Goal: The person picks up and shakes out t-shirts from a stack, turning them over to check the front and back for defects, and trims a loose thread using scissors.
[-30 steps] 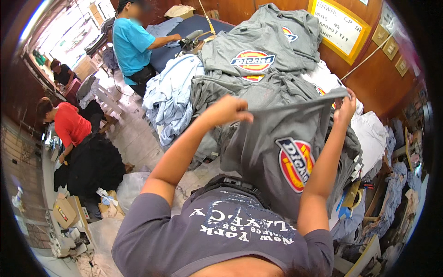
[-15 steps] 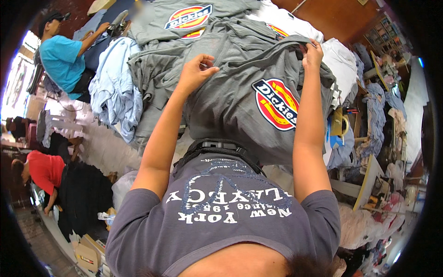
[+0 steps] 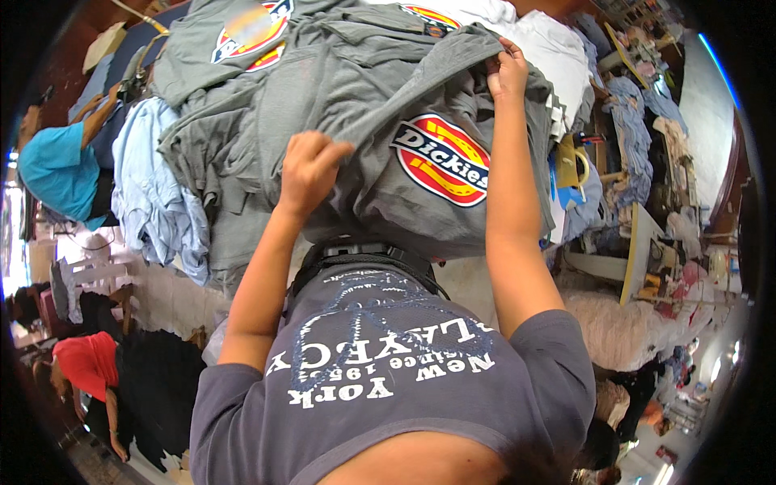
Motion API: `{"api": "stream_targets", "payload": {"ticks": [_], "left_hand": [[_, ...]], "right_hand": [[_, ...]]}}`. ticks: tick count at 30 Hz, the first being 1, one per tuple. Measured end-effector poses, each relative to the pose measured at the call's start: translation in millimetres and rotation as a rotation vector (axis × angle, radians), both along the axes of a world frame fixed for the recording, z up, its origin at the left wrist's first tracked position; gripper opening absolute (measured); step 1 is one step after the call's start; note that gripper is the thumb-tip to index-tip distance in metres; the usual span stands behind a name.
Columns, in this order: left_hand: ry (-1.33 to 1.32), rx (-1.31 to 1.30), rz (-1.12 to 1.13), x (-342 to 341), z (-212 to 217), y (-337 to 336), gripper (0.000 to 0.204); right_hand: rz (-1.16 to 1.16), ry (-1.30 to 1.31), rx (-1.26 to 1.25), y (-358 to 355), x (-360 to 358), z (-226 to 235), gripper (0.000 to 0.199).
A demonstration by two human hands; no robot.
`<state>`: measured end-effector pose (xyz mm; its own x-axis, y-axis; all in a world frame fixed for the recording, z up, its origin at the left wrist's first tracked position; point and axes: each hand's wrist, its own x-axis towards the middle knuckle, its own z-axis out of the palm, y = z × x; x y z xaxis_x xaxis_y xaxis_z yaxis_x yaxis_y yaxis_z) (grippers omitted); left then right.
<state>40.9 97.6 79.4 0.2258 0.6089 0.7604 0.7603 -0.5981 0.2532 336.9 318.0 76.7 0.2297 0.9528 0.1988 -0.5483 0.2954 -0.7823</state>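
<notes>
A grey T-shirt (image 3: 364, 190) with a large red, yellow and dark blue printed emblem (image 3: 443, 159) lies spread before me, its near part hanging over the front. My right hand (image 3: 508, 71) pinches an edge of it at the far right, lifting the cloth a little. My left hand (image 3: 311, 174) is closed on the same edge nearer to me, and the cloth is stretched in a slanting line between both hands. Its fingertips are partly hidden by the back of the hand. Under and beyond it lie more grey shirts (image 3: 218, 97) with similar emblems.
Light blue garments (image 3: 158, 182) hang at the left of the pile, white ones (image 3: 558, 61) lie at the far right. A person in a turquoise shirt (image 3: 61, 170) works at the left; another in red (image 3: 87, 364) bends low behind. A yellow tape roll (image 3: 572, 166) stands at the right.
My left hand has gone from open to closed on the shirt's edge and come nearer to me. The edge is now drawn taut, and the view has shifted to the right.
</notes>
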Motion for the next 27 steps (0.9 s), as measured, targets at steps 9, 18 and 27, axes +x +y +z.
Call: {"api": "stream_targets", "payload": {"ticks": [9,18,27], "left_hand": [[0.217,-0.197,-0.268,16.9,-18.2,-34.7,0.028],[0.104,-0.25,-0.231,20.6,-22.5,-43.5,0.035],[-0.19,-0.297,-0.07,9.8,-11.1,-62.3,0.037]], "right_hand": [[0.127,0.192,0.06,-16.2,9.8,-9.8,0.027],[0.123,0.141,0.109,-20.8,2.9,-10.1,0.028],[-0.001,-0.274,0.165,-17.2,-14.3,-10.5,0.023]]}}
